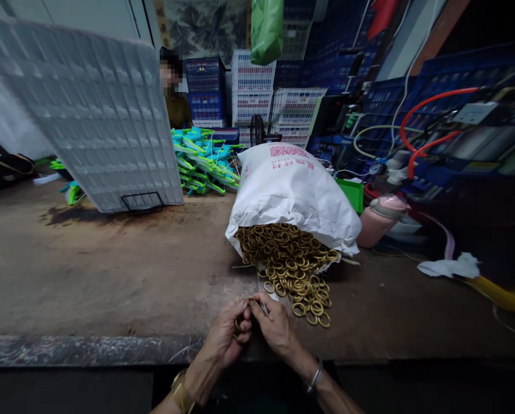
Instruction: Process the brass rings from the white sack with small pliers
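Note:
My left hand (226,336) is closed around a few brass-coloured rings (237,329) near the table's front edge. Touching it at the fingertips, my right hand (278,329) is closed in a pinch, with a thin silvery metal piece (264,309) showing between its fingers; its kind cannot be made out. Another ring seems to sit where the fingertips meet, mostly hidden. Just beyond my hands, a pile of loose brass-coloured rings (298,283) spills from the open mouth of a white woven sack (292,187) lying on its side.
A translucent ribbed plastic panel (97,115) stands upright on the wooden table (111,264) at left. Green and blue plastic pieces (203,164) are heaped behind it, near a person (177,109). A pink bottle (380,221) and machinery with orange hoses (412,126) stand at right.

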The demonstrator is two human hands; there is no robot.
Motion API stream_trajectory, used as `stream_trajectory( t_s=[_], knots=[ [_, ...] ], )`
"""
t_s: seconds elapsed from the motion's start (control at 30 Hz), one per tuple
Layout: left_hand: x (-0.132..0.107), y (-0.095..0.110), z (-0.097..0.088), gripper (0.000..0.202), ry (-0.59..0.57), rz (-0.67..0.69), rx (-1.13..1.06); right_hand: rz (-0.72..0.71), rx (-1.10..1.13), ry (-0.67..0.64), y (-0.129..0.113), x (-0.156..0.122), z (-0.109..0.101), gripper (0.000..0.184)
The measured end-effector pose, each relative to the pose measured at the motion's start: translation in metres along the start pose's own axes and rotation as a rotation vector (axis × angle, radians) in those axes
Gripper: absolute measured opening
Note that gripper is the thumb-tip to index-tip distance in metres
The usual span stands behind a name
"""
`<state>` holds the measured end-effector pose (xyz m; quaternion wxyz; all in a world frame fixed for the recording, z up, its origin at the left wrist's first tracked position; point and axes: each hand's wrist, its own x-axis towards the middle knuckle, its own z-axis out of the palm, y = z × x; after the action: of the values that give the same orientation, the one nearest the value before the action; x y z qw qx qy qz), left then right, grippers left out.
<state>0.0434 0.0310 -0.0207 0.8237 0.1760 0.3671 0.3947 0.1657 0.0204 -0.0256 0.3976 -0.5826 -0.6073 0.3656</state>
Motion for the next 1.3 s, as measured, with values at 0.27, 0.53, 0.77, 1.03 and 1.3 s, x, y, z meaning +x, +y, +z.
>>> stream_trajectory(
  t_s=[0.27,0.53,0.77,1.03,1.3],
  knots=[
    [-0.005,-0.006,0.002,0.026,0.141,0.418,0.506,0.268,0.402,-0.022,0.005,0.005,-0.002,0.026],
    [-0.008,-0.004,-0.009,0.019,0.014,0.653,0.811,0.578,0.705,-0.124,-0.009,0.0,-0.004,0.034],
    [-0.003,-0.003,-0.012,0.014,0.017,0.62,0.871,0.578,0.61,-0.115,-0.012,0.0,-0.007,0.029],
    [0.0,-0.003,-0.008,0.011,0.01,0.584,0.82,0.254,0.127,0.009,-0.004,0.003,-0.007,0.025],
    [0.001,-0.001,-0.003,0.017,0.036,0.356,0.574,0.221,0.172,-0.033,0.004,0.007,-0.003,0.026]
  ],
)
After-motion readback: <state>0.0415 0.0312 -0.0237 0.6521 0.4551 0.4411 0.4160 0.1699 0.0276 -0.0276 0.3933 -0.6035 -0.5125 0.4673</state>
